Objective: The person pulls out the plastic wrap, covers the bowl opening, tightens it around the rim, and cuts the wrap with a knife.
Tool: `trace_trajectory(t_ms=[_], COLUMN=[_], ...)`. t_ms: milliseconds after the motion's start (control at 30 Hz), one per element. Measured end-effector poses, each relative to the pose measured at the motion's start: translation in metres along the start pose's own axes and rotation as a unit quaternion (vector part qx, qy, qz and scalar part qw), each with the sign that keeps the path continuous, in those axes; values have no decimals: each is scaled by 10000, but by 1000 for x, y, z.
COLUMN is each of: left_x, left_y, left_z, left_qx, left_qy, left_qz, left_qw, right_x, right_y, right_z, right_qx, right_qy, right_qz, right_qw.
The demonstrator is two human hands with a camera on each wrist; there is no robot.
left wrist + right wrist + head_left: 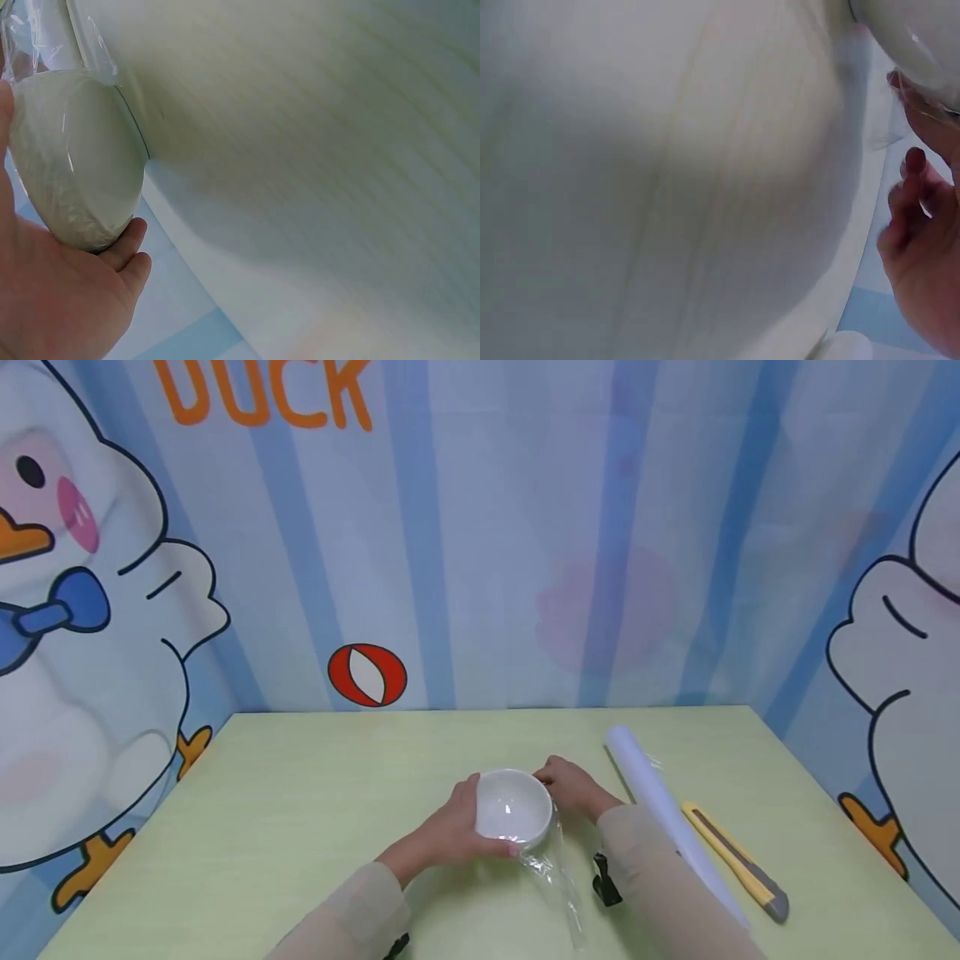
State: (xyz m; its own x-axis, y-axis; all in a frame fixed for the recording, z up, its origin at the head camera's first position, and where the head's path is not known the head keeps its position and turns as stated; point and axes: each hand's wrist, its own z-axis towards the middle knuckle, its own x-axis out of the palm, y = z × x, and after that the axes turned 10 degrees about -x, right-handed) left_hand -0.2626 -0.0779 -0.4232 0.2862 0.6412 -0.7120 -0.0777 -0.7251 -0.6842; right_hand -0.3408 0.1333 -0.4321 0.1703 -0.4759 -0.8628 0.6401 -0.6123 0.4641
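A white bowl [513, 807] is held above the table, its round opening towards the head camera. My left hand [456, 827] grips it from the left, fingers along the far side and thumb at the near rim. Clear plastic wrap [553, 877] clings around the bowl and hangs off its lower right side; in the left wrist view the wrapped bowl [79, 157] shows creases in the film. At the bowl's right rim, my right hand [576, 787] pinches the wrap's edge with curled fingers. The right wrist view partly hides the fingertips behind the bowl [919, 45].
A long white roll [667, 818] lies on the pale green table [315, 785], to the right of the bowl and partly beneath the right forearm. Beyond it rests a yellow and grey utility knife [735, 860]. A duck-printed curtain [495, 527] stands behind the table.
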Motion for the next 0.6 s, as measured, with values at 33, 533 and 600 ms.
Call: trace_trajectory(t_ms=[33, 533, 600], left_x=[-1, 0, -1], left_y=[0, -1, -2], left_z=[0, -1, -1], left_qx=[19, -77, -132], left_qy=[7, 203, 201], left_qz=[14, 184, 222], left_qw=[10000, 9996, 9995], right_x=[1, 2, 2], right_y=[0, 0, 1], right_z=[-1, -20, -22], right_qx=[-47, 629, 726], right_qy=[-25, 638, 652], right_qz=[86, 2767, 2993], right_qw=[9999, 9568, 9492])
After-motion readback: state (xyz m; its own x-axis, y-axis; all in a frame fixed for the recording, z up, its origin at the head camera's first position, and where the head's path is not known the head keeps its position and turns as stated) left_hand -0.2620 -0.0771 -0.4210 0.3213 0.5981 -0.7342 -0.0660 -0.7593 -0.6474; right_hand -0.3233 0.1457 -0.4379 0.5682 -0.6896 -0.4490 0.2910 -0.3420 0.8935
